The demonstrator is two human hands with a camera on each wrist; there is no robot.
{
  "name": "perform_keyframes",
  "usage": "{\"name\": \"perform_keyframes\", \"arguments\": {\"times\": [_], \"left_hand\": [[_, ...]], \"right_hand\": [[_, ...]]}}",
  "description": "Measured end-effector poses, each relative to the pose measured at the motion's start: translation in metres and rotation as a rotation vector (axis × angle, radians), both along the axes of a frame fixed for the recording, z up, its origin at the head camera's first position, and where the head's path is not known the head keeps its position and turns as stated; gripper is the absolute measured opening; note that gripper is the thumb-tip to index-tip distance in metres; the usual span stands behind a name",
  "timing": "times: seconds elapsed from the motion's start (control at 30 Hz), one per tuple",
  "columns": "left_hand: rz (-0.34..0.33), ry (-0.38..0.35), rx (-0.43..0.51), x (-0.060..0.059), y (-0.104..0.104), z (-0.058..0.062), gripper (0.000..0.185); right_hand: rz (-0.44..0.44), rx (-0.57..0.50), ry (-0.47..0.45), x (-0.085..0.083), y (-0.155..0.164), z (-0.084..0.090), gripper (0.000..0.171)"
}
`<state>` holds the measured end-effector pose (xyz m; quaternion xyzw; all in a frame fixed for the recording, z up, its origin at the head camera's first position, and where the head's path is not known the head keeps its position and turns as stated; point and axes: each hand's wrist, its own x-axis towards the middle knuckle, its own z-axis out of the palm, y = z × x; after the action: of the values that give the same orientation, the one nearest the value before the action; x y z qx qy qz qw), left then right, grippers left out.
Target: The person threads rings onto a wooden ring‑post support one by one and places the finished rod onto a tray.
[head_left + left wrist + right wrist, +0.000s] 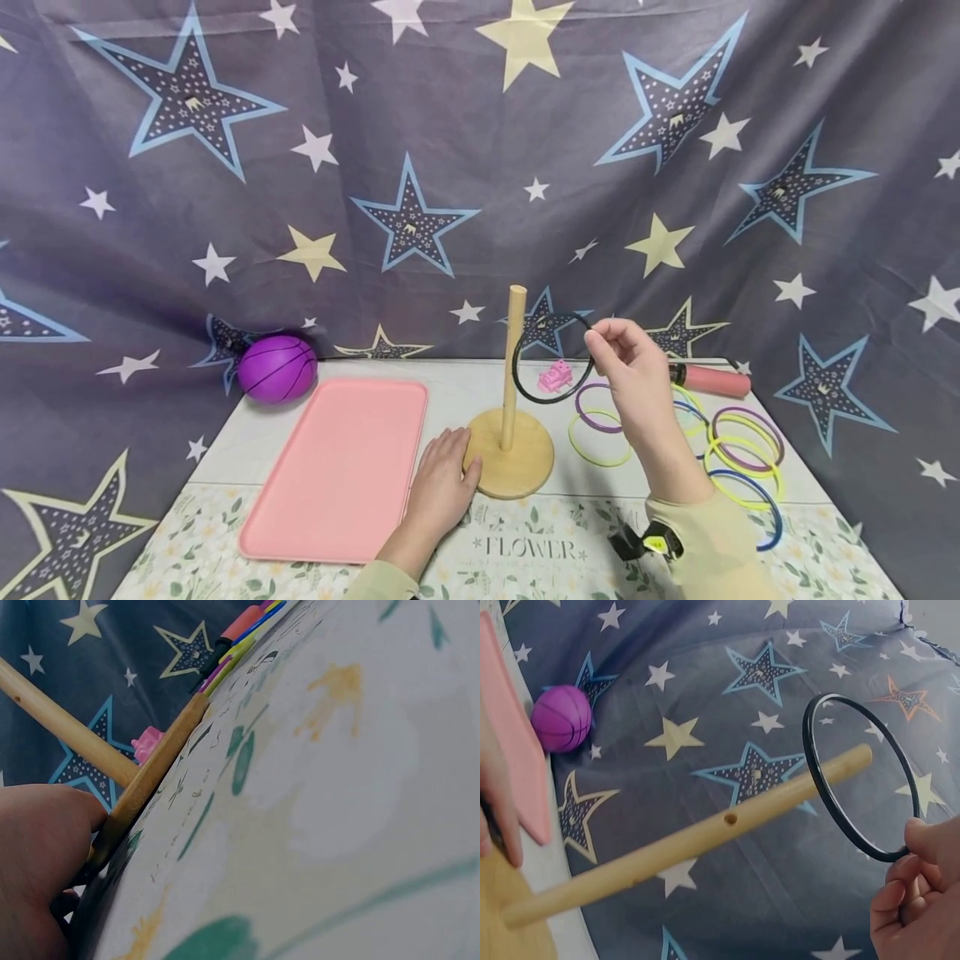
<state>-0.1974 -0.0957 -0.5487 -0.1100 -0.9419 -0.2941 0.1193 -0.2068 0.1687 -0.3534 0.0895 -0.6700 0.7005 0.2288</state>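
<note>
a: how far along is the ring work looking?

b: just starting, i'd judge. the right hand is pinching a black ring between thumb and fingertips, holding it in the air beside the top of the wooden peg, not yet over it. nothing is sitting on the peg or on its round base.

a: and the other hand?

b: the left hand is resting flat against the base's left edge, fingers straight and together, steadying it.

a: what's waiting?

b: the loose rings, yellow, purple and blue, are lying overlapped toward the table's right edge, with two more just right of the base. so nearly everything seems left to do.

a: room to move?

b: the space above the peg is open. the pink tray is lying at the left, just beside the left hand, running toward the table's front edge. a purple ball is sitting at the back left corner, a small pink toy behind the peg, a pink pump along the back edge at the right.
</note>
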Motion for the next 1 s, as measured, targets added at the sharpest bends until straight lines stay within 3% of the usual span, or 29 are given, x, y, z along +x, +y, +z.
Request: {"name": "perform_keyframes", "arguments": {"times": [0.57,1.0], "left_hand": [[0.001,-0.014,0.01,0.001,0.0,0.002,0.057],[0.005,-0.002,0.003,-0.002,-0.001,-0.003,0.057]], "right_hand": [[-0.05,-0.124,0.089,-0.015,-0.037,0.014,0.01],[-0.05,-0.221,0.103,-0.028,-0.054,0.004,0.005]]}}
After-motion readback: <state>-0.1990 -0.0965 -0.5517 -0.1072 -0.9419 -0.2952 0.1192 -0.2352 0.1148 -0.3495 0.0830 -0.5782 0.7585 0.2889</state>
